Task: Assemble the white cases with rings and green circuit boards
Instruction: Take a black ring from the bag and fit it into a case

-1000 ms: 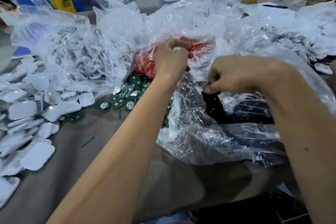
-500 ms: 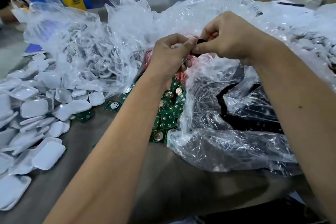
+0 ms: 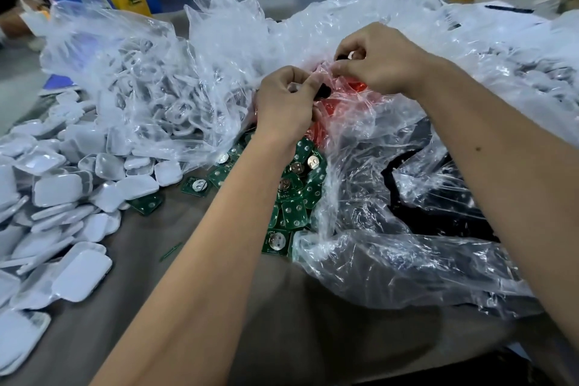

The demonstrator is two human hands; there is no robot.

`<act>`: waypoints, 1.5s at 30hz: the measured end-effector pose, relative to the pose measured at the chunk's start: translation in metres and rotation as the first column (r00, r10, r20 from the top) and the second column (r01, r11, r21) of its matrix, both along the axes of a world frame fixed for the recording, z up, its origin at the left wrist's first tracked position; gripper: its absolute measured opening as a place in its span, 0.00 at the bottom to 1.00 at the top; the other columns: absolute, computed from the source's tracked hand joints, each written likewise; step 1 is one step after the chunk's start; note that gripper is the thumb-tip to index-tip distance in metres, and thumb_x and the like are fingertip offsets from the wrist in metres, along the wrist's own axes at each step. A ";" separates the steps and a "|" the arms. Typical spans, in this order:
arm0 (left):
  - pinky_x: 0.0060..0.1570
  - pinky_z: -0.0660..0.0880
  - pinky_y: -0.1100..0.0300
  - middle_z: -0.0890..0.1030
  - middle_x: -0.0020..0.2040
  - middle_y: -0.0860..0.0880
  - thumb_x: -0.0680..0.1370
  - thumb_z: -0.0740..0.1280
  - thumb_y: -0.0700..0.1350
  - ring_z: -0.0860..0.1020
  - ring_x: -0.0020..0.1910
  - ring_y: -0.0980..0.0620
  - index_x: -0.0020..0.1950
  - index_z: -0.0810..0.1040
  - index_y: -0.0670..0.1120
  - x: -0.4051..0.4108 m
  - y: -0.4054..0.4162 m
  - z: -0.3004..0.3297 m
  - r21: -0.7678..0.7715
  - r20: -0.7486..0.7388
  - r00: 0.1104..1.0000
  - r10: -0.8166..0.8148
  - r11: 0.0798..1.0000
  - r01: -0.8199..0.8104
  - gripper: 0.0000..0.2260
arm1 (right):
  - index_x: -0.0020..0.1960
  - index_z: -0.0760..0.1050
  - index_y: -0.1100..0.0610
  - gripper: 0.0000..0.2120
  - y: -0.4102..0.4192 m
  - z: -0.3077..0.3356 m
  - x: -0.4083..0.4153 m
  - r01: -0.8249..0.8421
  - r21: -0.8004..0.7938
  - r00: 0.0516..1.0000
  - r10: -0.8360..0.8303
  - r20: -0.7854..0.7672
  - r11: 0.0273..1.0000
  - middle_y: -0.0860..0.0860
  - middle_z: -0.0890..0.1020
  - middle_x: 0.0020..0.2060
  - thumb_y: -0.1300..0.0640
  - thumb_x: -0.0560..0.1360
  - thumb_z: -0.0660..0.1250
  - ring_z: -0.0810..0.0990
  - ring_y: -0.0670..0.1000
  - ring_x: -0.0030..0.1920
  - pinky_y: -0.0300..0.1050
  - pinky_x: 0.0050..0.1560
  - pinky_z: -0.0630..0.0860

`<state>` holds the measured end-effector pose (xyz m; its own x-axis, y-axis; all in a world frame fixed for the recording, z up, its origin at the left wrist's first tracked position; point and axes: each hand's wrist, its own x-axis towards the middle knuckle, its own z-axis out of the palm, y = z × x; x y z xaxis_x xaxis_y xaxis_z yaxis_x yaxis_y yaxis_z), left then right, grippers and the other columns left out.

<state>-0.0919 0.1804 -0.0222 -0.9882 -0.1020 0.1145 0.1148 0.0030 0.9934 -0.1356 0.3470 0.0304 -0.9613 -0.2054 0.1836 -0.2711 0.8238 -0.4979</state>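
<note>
Both our hands work close together at twelve o'clock: left hand [image 3: 286,103] pinches a small black ring [image 3: 324,91], right hand [image 3: 379,61] pinches crinkled plastic. Green circuit boards [image 3: 294,194] lie just below; white cases [image 3: 78,197] at nine o'clock on the tabletop [image 3: 194,291].

Bright, even overhead light — white glare streaks the crinkled plastic bags [image 3: 313,50] around the hands. Soft shadows fall on the table [image 3: 313,338] under the forearms, nearer than the left hand [image 3: 286,106]. Beyond the right hand [image 3: 380,61], the background smears — wide-angle bending at the edges.
</note>
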 end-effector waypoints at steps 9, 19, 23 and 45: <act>0.24 0.72 0.63 0.85 0.40 0.46 0.81 0.70 0.45 0.75 0.23 0.55 0.43 0.79 0.45 0.000 -0.012 -0.002 -0.065 -0.017 1.000 -0.001 0.998 0.000 0.08 | 0.49 0.87 0.56 0.10 0.011 0.000 -0.008 0.083 -0.215 0.995 -0.094 -0.042 0.973 0.47 0.85 0.42 0.52 0.82 0.70 0.83 0.45 0.46 0.47 0.52 0.79; 0.32 0.76 0.56 0.83 0.34 0.48 0.80 0.72 0.46 0.81 0.33 0.48 0.45 0.79 0.41 0.030 -0.076 -0.022 -0.312 -0.080 0.996 0.045 0.948 -0.068 0.09 | 0.51 0.87 0.54 0.06 -0.066 -0.017 0.049 -0.155 -0.419 0.988 0.145 -0.056 0.895 0.43 0.86 0.35 0.53 0.79 0.73 0.80 0.38 0.34 0.34 0.40 0.75; 0.47 0.79 0.49 0.83 0.42 0.50 0.78 0.73 0.48 0.81 0.43 0.50 0.43 0.79 0.48 0.042 -0.114 -0.037 -0.558 -0.157 0.978 0.141 0.804 -0.205 0.07 | 0.48 0.87 0.50 0.07 -0.102 -0.043 0.056 -0.162 -0.398 0.985 0.173 -0.009 0.903 0.43 0.86 0.39 0.48 0.80 0.72 0.83 0.43 0.36 0.36 0.40 0.78; 0.48 0.83 0.54 0.85 0.52 0.42 0.84 0.56 0.38 0.86 0.47 0.47 0.67 0.77 0.46 0.031 -0.122 -0.037 0.182 0.047 0.987 0.152 0.971 -0.158 0.16 | 0.55 0.82 0.58 0.15 -0.123 -0.088 0.064 -0.245 -0.270 0.969 0.229 -0.090 0.931 0.49 0.82 0.52 0.70 0.81 0.59 0.79 0.45 0.52 0.33 0.55 0.74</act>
